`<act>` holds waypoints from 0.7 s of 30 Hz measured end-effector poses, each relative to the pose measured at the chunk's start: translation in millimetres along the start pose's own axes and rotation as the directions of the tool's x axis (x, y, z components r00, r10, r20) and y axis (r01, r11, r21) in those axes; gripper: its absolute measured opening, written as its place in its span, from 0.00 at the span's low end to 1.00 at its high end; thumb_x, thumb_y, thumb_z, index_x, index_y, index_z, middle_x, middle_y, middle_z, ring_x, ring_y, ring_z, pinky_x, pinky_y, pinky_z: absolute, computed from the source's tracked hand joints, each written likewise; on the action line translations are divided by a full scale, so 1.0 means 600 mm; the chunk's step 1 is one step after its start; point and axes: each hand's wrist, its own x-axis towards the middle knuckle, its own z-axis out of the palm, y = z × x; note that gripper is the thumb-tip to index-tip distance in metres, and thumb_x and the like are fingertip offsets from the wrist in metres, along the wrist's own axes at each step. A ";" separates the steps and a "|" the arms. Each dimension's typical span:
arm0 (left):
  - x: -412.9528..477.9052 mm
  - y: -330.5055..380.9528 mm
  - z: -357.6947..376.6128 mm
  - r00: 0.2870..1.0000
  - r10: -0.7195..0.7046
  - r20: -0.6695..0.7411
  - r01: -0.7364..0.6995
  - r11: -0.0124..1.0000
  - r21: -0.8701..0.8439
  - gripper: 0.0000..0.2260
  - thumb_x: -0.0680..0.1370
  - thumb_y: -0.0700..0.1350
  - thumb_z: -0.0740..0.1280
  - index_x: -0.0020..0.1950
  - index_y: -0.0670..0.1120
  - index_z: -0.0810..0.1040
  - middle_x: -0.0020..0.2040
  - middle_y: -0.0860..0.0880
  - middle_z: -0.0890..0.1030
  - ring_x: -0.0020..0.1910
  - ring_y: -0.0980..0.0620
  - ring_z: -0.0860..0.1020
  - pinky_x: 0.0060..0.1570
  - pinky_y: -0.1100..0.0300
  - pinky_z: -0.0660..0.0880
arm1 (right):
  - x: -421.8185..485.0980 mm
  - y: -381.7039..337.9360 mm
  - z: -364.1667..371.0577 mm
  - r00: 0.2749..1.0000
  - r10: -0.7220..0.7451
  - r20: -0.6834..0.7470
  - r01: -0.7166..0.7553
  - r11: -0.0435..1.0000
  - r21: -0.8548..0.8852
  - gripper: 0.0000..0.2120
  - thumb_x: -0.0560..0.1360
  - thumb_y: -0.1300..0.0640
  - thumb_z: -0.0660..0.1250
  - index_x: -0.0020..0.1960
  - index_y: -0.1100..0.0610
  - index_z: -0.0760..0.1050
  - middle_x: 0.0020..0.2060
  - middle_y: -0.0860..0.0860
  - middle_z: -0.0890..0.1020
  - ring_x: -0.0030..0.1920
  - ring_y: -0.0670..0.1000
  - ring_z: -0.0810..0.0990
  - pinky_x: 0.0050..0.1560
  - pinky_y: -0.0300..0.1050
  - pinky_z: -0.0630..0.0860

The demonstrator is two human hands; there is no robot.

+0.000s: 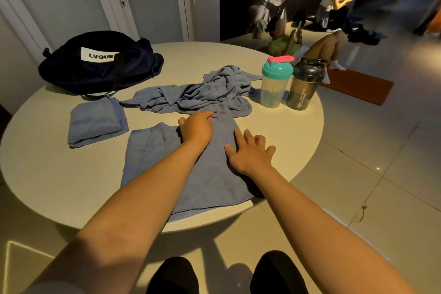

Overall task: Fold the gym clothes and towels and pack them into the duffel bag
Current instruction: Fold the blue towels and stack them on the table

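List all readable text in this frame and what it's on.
"LVQUE": white patch on the duffel bag; a strap covers the patch's right end, so the word may run on.
"MAGIC BLACK DIAMOND": printed sideways on the dark shaker bottle; small, so this reading is uncertain.
Teal-lidded shaker bottle: sideways green print, too blurred to read.
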 end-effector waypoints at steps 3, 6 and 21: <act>-0.002 -0.010 -0.004 0.999 -0.038 0.003 0.038 0.999 0.017 0.16 0.85 0.43 0.56 0.69 0.53 0.77 0.62 0.45 0.81 0.60 0.41 0.76 0.71 0.48 0.57 | -0.006 -0.008 -0.002 0.999 0.030 0.027 -0.029 0.999 -0.038 0.33 0.80 0.33 0.42 0.81 0.47 0.46 0.81 0.51 0.48 0.78 0.58 0.47 0.71 0.69 0.48; -0.013 -0.008 0.000 0.998 0.030 0.062 -0.029 1.000 -0.009 0.15 0.84 0.46 0.58 0.69 0.54 0.76 0.61 0.47 0.82 0.63 0.43 0.75 0.73 0.47 0.53 | -0.018 -0.024 0.002 0.997 -0.018 -0.074 0.013 0.998 -0.059 0.32 0.82 0.37 0.43 0.82 0.50 0.47 0.81 0.54 0.45 0.79 0.59 0.46 0.71 0.69 0.46; -0.059 -0.053 -0.029 0.992 0.115 0.059 -0.112 0.992 -0.049 0.19 0.83 0.53 0.62 0.73 0.51 0.72 0.71 0.46 0.73 0.70 0.43 0.67 0.71 0.49 0.61 | -0.018 0.004 -0.004 0.998 -0.050 -0.046 0.046 0.995 -0.084 0.32 0.82 0.37 0.40 0.82 0.51 0.48 0.82 0.51 0.45 0.81 0.54 0.39 0.75 0.67 0.36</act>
